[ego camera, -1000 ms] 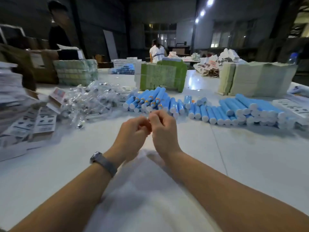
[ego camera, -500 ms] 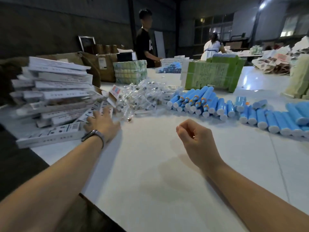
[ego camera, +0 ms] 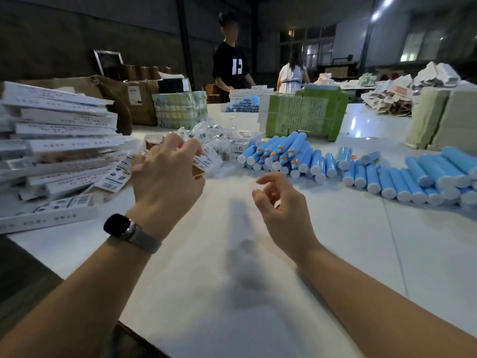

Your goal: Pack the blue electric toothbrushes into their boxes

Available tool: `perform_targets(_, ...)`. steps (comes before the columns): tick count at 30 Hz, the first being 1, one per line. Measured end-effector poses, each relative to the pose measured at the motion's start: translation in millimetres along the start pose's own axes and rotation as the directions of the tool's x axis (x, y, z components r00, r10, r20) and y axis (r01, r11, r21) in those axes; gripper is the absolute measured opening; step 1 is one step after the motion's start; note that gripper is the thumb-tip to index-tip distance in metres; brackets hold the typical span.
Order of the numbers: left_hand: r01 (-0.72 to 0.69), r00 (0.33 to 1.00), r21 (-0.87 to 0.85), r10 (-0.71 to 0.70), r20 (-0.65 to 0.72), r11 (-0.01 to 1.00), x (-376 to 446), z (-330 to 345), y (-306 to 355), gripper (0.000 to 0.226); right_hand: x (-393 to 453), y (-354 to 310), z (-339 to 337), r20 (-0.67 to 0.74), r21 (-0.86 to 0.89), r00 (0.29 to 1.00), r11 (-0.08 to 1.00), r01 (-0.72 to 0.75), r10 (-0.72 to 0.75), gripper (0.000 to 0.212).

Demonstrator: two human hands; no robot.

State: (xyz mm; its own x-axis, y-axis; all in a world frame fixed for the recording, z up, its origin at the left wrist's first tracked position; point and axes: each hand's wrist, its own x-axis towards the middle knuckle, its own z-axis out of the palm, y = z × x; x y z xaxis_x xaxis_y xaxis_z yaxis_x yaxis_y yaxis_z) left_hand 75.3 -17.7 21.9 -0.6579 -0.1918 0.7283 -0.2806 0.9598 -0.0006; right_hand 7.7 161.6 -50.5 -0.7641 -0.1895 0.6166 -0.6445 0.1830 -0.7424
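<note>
A worker's left hand [ego camera: 165,174], fingers curled, pinches a flat white box [ego camera: 204,161] lifted off the loose boxes [ego camera: 64,156] heaped along the table's [ego camera: 335,254] left edge; how the fingers lie on its hidden side cannot be told. The right hand [ego camera: 281,205] hangs above the middle of the table, its fingers loosely curled and holding nothing.

The blue toothbrushes [ego camera: 309,158] lie in a band across the far half of the table, from the centre out to the right edge, well apart from both hands. They lie ahead and to the right of the right hand's fingertips, long axes pointing roughly away from the worker, white ends towards the near edge. The right hand is the nearer, and likely the one to reach forward for a brush while the left readies the box. No brush appears boxed yet. Bagged parts [ego camera: 206,135] sit just beyond the left hand.
</note>
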Motion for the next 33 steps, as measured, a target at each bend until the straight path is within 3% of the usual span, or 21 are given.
perform_targets(4,-0.092,0.990,-0.220,0.113,0.082,0.971,3,-29,34,0.025,-2,1,-1,-0.028,-0.112,0.992,0.986,0.123,-0.127,0.069)
perform_targets(6,-0.099,0.964,-0.399,0.187,0.188,0.911,11,-37,42,0.029,-3,2,1,0.008,-0.194,0.987,0.969,0.156,-0.157,0.076)
perform_targets(7,-0.079,0.948,-0.478,0.215,0.237,0.875,15,-40,45,0.035,-3,2,1,-0.002,-0.204,0.988,0.967,0.151,-0.154,0.070)
perform_targets(9,-0.009,0.948,-0.623,0.205,0.243,0.782,20,-41,47,0.049,-2,3,-1,-0.059,-0.163,0.991,0.981,0.107,-0.118,0.038)
perform_targets(10,0.041,0.963,-0.734,0.170,0.210,0.678,21,-39,48,0.055,0,2,-2,-0.081,-0.139,0.994,0.988,0.062,-0.074,0.020)
perform_targets(12,0.145,0.981,-0.933,0.075,0.179,0.329,19,-26,51,0.066,1,0,-2,-0.107,-0.068,0.994,0.998,-0.009,0.001,0.015)
perform_targets(13,0.186,0.978,-0.964,0.054,0.199,0.189,16,-16,54,0.073,2,-1,-1,-0.121,-0.044,0.993,0.999,-0.016,0.011,0.018)
perform_targets(14,0.218,0.971,-0.968,0.072,0.228,0.124,10,-5,60,0.082,1,-1,0,-0.147,-0.040,0.989,0.999,-0.002,-0.004,0.019)
perform_targets(18,0.250,0.941,-0.966,0.219,0.259,0.067,-19,32,88,0.095,0,4,2,-0.094,0.098,0.991,0.991,-0.086,0.095,0.028)
perform_targets(21,0.277,0.955,-0.956,0.135,0.264,-0.095,-22,45,90,0.068,1,6,-1,-0.053,0.009,0.997,0.999,0.053,-0.053,0.055)
perform_targets(23,0.290,0.956,-0.936,0.107,0.274,-0.201,-19,49,84,0.045,-1,3,-2,0.024,0.070,0.996,0.994,0.082,-0.084,0.061)
perform_targets(26,0.311,0.948,-0.932,-0.005,0.318,-0.184,-15,52,69,0.029,-3,3,-4,0.099,0.106,0.992,0.992,0.066,-0.076,0.050)
perform_targets(31,0.288,0.952,-0.955,-0.088,0.294,-0.073,-14,58,64,0.032,36,2,-12,-0.085,0.024,0.993,0.996,-0.086,0.087,0.011)
perform_targets(33,0.247,0.965,-0.968,-0.083,0.250,-0.040,-17,62,69,0.022,62,16,-19,-0.108,-0.127,0.983,0.978,-0.164,0.151,0.007)
